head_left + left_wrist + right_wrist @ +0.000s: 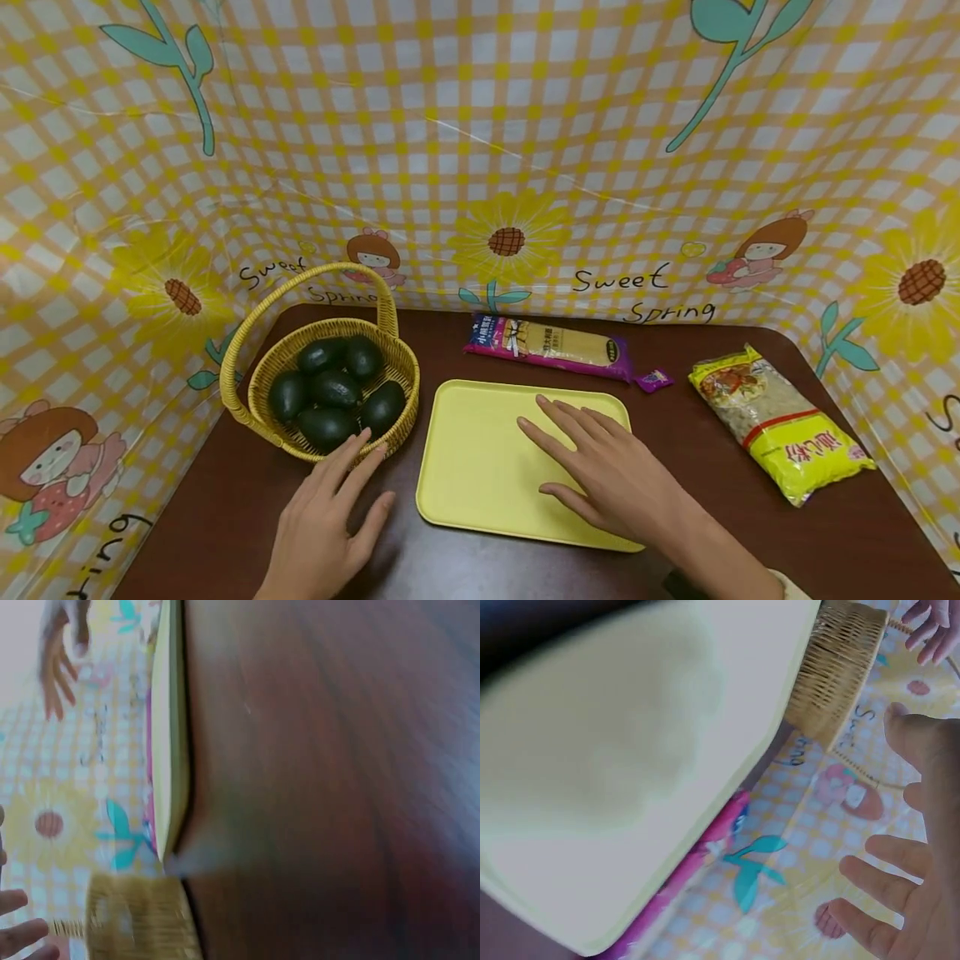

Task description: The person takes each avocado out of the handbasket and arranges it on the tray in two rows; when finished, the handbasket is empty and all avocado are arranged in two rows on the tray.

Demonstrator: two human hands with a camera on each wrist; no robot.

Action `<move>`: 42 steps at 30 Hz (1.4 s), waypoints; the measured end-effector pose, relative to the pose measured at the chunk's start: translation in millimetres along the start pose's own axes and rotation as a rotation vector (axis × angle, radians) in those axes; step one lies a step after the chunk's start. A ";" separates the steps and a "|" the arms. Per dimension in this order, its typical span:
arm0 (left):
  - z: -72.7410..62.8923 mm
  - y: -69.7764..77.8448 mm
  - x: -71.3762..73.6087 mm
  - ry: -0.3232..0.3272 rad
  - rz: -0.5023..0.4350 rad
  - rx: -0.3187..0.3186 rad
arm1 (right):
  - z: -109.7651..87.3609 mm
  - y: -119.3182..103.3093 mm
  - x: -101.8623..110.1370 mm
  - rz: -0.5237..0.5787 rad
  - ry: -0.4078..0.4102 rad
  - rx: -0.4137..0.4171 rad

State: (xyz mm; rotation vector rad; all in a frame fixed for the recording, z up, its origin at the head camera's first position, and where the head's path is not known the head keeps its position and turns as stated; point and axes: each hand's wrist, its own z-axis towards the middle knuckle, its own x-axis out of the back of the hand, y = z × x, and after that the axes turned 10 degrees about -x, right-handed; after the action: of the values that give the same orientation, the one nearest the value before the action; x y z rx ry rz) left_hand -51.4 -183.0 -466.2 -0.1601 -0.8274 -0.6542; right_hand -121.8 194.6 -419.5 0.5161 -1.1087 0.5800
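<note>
My left hand (322, 512), fingers spread and relaxed, is at the near rim of a yellow wicker basket (408, 392). Several dark green avocados (335, 388) lie inside the basket, and the fingertips overlap its front edge in the head view. My right hand (600, 467) hovers with extended fingers over the right part of a pale yellow tray (480, 450). Nothing is held by either hand. In the right wrist view the right hand (900, 885) appears above the tray's level, with its thumb apart from the fingers.
Behind the tray lies a purple packet of noodles (555, 343), with a small purple packet (654, 381) beside it. A yellow bag of pasta (780, 421) lies at the right. The basket's tall handle (300, 279) arches up. A checked cloth (525, 108) encloses the brown table (465, 571).
</note>
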 end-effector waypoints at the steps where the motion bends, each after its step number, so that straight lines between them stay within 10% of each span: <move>1: -2.6 -2.8 1.9 0.008 0.015 0.019 | 6.1 -1.2 1.3 0.002 -0.011 0.007; 27: -24.9 -31.9 -3.8 0.092 0.173 0.449 | 151.7 -46.4 -29.8 0.104 -0.154 0.106; 42: -24.4 -33.1 -13.8 0.129 0.178 0.561 | 192.6 -82.4 -64.6 -0.020 -0.179 0.149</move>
State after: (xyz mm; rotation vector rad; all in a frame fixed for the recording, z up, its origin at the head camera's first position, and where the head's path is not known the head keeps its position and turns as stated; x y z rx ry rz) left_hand -62.6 -211.9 -496.5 0.3116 -0.8315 -0.2444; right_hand -217.8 -2.5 -418.2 0.7182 -1.2335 0.6112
